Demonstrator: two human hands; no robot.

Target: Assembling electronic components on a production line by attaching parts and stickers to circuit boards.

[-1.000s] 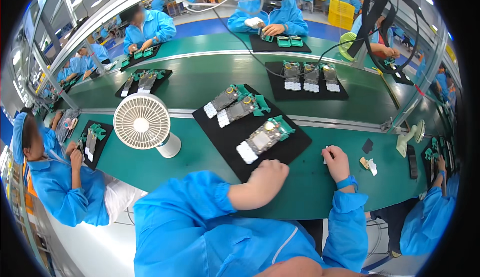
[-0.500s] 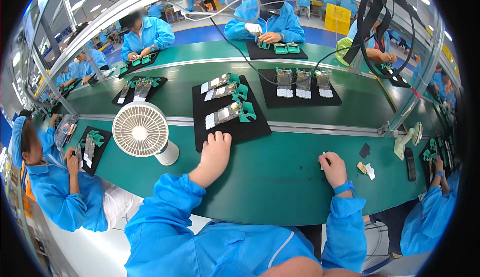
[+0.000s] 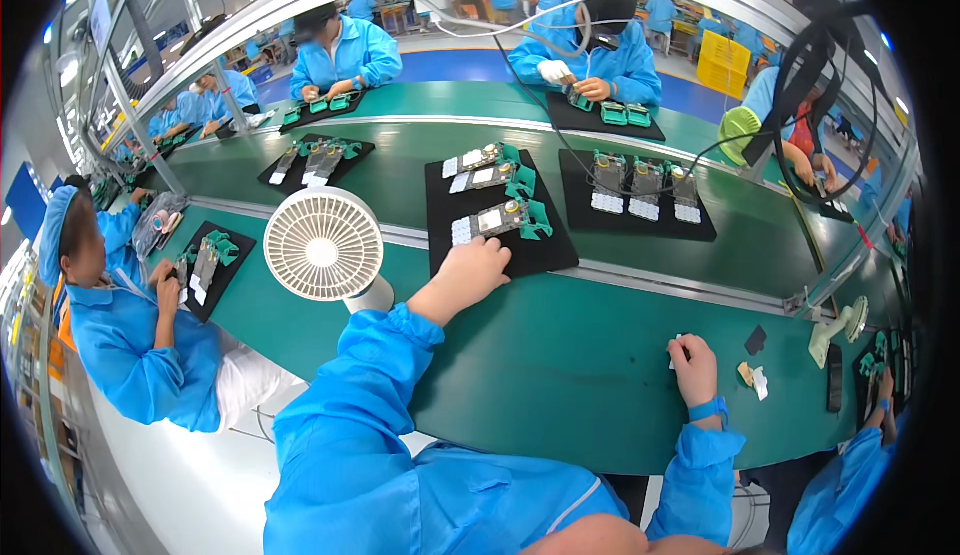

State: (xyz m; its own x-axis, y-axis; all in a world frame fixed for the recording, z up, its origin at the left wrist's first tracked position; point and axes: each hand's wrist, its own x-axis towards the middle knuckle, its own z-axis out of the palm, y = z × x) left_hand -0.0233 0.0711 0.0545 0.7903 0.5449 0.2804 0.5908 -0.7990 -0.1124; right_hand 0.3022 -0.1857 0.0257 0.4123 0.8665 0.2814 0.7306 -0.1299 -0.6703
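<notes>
1. Just above the middle of the frame, a black mat (image 3: 548, 253) lies mostly on the dark green belt (image 3: 405, 175), its near edge reaching over the metal rail (image 3: 690, 291). Three circuit boards (image 3: 492, 220) with green plastic frames (image 3: 536, 219) sit on it.
2. From where I stand, the left hand (image 3: 468, 273) rests at the mat's near edge, fingers bent beside the closest board; whether they pinch the mat or merely press on it, I cannot tell.
3. I'd judge the mat thin, light and a little flexible, the boards stiff but delicate. Its bare margin looks the best hold, with fingers kept off the components; tilting might make the boards slide.
4. At the right of the frame, the right hand (image 3: 693, 369) is curled closed around a small white piece (image 3: 673, 362), too covered to identify.
5. The left thumb's grip is hidden. A white fan (image 3: 322, 245) blocks some of the rail, and the co-worker (image 3: 850, 495) at lower right is cut off by the dark rim.
</notes>
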